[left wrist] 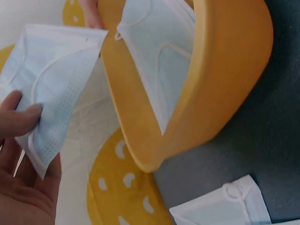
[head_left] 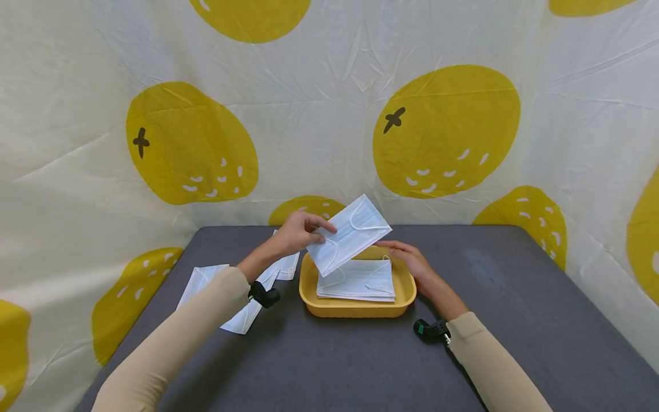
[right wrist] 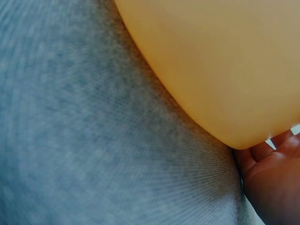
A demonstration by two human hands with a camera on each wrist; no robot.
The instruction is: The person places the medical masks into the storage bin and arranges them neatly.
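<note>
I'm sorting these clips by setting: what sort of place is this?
Probably a staged recording booth, not a home or shop: a wrinkled lemon-print cloth backdrop wraps around a grey table that bears only a yellow tray and face masks.

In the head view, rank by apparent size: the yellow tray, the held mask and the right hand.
1. Yellow tray.
2. Held mask, though it is raised nearer the camera.
3. Right hand.

One tray [head_left: 309, 286], several masks [head_left: 352, 232]
</note>
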